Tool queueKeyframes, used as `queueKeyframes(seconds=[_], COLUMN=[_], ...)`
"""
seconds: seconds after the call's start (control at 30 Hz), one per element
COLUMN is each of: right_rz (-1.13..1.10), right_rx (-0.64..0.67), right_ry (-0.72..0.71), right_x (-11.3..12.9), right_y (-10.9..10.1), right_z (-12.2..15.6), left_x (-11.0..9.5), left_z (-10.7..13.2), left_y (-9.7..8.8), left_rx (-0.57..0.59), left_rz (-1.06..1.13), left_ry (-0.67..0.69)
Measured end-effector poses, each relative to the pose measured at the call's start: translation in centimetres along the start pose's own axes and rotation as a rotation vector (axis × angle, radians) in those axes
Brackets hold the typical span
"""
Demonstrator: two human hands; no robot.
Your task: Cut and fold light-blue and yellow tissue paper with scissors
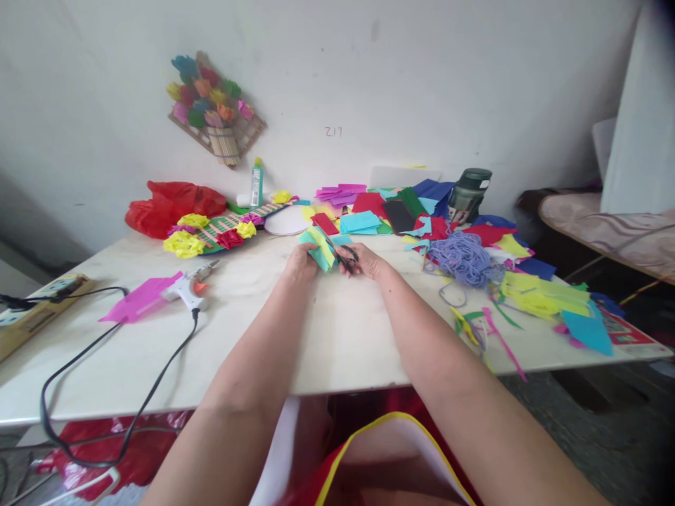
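Observation:
My left hand [301,265] is closed around a folded stack of teal and yellow-green paper [319,249], held just above the white table [337,337]. To its right, my right hand [365,261] grips black-handled scissors [342,258], whose blades reach toward the edge of the paper stack. Both hands meet at the middle of the table, well away from me.
A glue gun [190,287] with a black cord lies on pink paper [140,299] at the left. Loose coloured paper pieces [538,295], purple yarn [465,257], a dark flask [469,195], a glue bottle [256,184] and a red bag [171,204] crowd the back and right.

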State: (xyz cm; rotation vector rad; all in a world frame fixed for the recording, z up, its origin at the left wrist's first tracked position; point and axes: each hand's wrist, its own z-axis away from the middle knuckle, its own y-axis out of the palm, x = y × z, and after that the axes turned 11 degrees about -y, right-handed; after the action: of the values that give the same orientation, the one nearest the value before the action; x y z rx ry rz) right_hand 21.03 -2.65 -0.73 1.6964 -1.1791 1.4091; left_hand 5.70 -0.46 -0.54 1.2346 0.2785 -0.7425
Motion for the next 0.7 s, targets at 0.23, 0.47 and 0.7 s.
queueKeyframes(seconds=[0.23, 0.47, 0.7], right_rz=[0.037, 0.048, 0.052], right_rx=[-0.038, -0.074, -0.082], right_ry=[0.01, 0.016, 0.015], right_x=[0.47, 0.36, 0.31], right_y=[0.45, 0.55, 0.57], right_z=[0.11, -0.04, -0.14], left_x=[-0.1, -0.07, -0.16], left_z=[-0.26, -0.22, -0.14], left_y=[-0.19, -0.06, 0.02], left_rx=[-0.004, -0.024, -0.046], left_rz=[-0.021, -0.026, -0.007], left_ry=[-0.018, -0.016, -0.015])
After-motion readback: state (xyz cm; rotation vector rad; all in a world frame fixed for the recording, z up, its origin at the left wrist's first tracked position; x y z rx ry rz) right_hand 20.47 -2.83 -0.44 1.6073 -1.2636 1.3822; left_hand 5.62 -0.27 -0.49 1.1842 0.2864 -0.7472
